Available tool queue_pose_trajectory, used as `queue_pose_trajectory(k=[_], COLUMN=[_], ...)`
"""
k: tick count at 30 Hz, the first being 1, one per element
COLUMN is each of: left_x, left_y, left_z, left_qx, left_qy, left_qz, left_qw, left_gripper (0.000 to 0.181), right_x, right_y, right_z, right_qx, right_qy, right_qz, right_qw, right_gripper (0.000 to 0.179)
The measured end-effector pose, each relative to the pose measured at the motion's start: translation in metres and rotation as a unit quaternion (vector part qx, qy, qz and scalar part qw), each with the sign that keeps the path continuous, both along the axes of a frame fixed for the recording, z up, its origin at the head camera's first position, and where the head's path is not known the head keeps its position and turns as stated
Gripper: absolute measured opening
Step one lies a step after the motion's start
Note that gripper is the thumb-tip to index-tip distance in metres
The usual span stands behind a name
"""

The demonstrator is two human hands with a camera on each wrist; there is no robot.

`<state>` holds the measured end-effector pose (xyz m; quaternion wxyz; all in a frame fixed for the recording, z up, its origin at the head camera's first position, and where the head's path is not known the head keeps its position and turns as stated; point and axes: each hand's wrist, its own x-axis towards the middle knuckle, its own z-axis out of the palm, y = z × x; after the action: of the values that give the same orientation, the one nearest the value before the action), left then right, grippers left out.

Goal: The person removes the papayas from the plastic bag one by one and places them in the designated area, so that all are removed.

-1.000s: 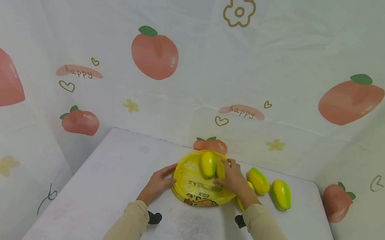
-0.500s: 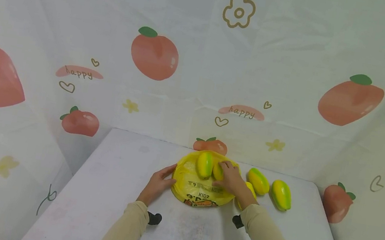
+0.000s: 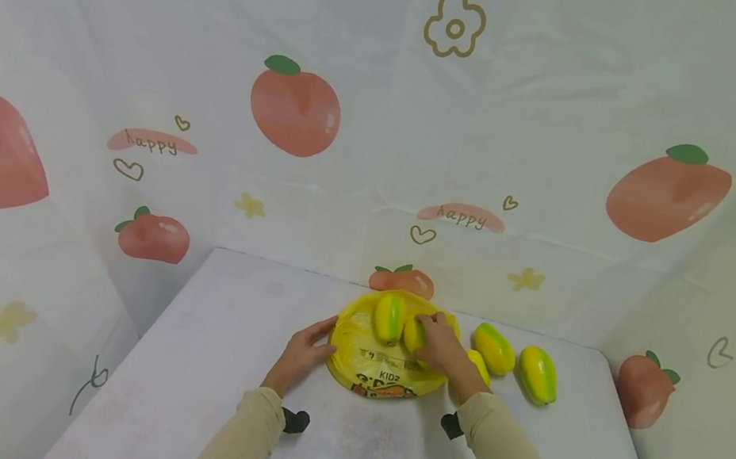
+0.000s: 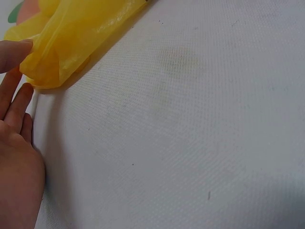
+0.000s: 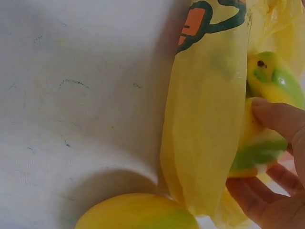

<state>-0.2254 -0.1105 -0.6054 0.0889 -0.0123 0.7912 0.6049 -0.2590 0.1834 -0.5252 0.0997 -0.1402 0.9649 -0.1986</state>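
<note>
A yellow plastic bag (image 3: 352,347) with dark printing lies spread at the back middle of the table, its mouth rolled open. Inside, a yellow-green papaya (image 3: 388,318) lies toward the back left. Beside it my right hand (image 3: 444,349) grips a second papaya (image 5: 257,155), thumb on one side and fingers on the other, as the right wrist view shows; part of it is hidden by the bag wall. At the bag's left rim, my left hand (image 3: 296,355) holds the edge, with the thumb (image 4: 16,53) and fingers around a fold of plastic.
Right of the bag, one papaya (image 3: 478,364) sits close by, partly behind my right wrist. Two more papayas, one nearer (image 3: 493,349) and one farther right (image 3: 538,375), lie on the white table (image 3: 368,454). A printed curtain (image 3: 343,201) rises behind.
My right hand has lowered slightly leftward with its papaya, pulling in its fingers. The other papaya in the bag has shifted left and turned more upright. My left hand stays put.
</note>
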Motion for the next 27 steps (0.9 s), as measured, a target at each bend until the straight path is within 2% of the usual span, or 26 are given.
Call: queue_pose_trajectory(k=[11, 18, 27], left_x=[0.001, 0.000, 0.000], left_y=[0.001, 0.000, 0.001], left_z=[0.001, -0.001, -0.001], left_qx=[-0.005, -0.009, -0.014], left_qy=[-0.002, 0.011, 0.004], left_qz=[0.004, 0.001, 0.004], left_qw=[1.0000, 0.9999, 0.9999], left_gripper=[0.060, 0.060, 0.060], right_x=[-0.002, 0.000, 0.004], right_y=[0.006, 0.010, 0.012], right_z=[0.000, 0.009, 0.021], right_qx=[-0.007, -0.015, -0.027], right_qy=[0.022, 0.035, 0.046], right_qz=[-0.001, -0.001, -0.001], right_qw=[0.9997, 0.9993, 0.9985], right_gripper=[0.071, 0.072, 0.071])
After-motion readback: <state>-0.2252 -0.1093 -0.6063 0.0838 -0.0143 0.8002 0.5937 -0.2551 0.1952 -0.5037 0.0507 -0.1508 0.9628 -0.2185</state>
